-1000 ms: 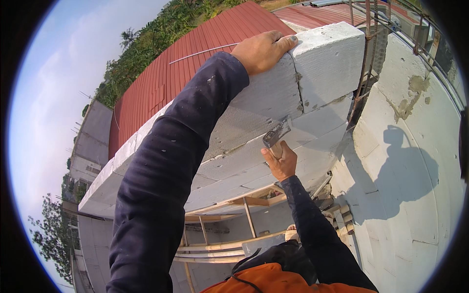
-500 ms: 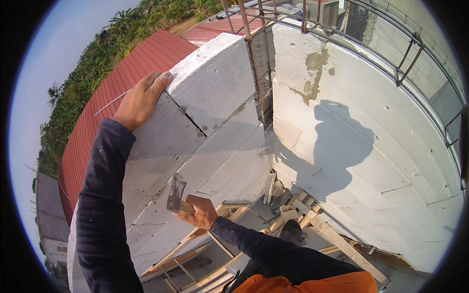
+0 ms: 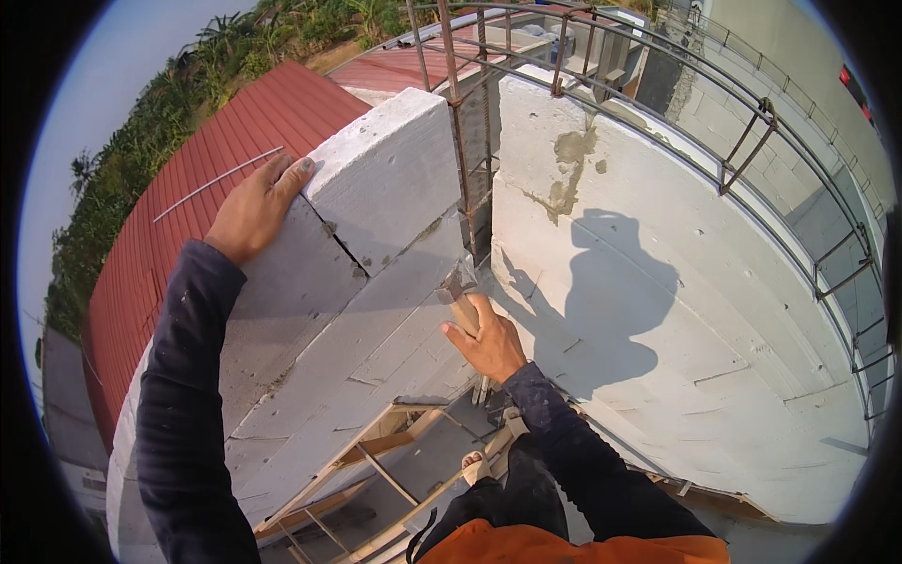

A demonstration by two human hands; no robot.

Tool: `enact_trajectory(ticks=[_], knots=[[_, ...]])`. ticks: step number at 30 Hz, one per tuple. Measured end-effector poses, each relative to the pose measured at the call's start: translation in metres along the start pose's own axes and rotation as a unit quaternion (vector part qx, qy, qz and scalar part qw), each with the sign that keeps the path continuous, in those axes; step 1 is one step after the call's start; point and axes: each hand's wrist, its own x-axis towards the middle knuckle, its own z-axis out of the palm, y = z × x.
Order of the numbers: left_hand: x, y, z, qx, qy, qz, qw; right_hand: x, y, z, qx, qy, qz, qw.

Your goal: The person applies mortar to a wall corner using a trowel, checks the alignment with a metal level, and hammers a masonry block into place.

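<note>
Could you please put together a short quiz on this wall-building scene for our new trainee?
1. True or false: the left hand rests on the top edge of the white block wall.
2. What does the right hand hold? A) a bucket B) a wooden-handled tool C) a hose
3. Fill in: rusty steel ____ rise at the wall's corner.

Key: 1 true; 2 B; 3 bars.

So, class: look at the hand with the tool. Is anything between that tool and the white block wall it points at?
Nothing visible. The right hand holds the trowel-like tool right at the block wall, near the rebar column. The left hand rests on the top block, well clear.
</note>
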Motion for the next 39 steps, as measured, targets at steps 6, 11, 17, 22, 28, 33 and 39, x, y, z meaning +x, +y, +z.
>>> enact_trajectory(ticks=[6, 11, 17, 22, 28, 33, 39], knots=[[-0.005, 0.010, -0.007, 0.010, 0.030, 0.000, 1.000, 0.030, 0.009, -0.175, -0.294, -0.105, 0.002, 0.950], [-0.003, 0.009, -0.001, 0.028, 0.037, -0.005, 0.999, 0.052, -0.019, -0.225, -0.342, -0.113, 0.011, 0.933], [-0.001, 0.006, -0.004, 0.010, 0.008, 0.007, 1.000, 0.051, -0.059, -0.238, -0.406, -0.068, 0.016, 0.911], [-0.002, 0.005, -0.006, 0.020, 0.011, -0.006, 1.000, 0.041, -0.087, -0.244, -0.376, -0.006, -0.031, 0.926], [-0.003, 0.017, -0.007, 0.012, -0.003, -0.015, 1.000, 0.062, -0.083, -0.241, -0.378, -0.017, -0.103, 0.920], [-0.003, 0.017, -0.011, 0.001, 0.000, -0.011, 1.000, 0.054, -0.099, -0.243, -0.339, 0.100, -0.128, 0.927], [0.007, 0.019, -0.006, -0.006, -0.021, 0.011, 1.000, 0.034, -0.117, -0.243, -0.139, 0.139, -0.151, 0.969]])
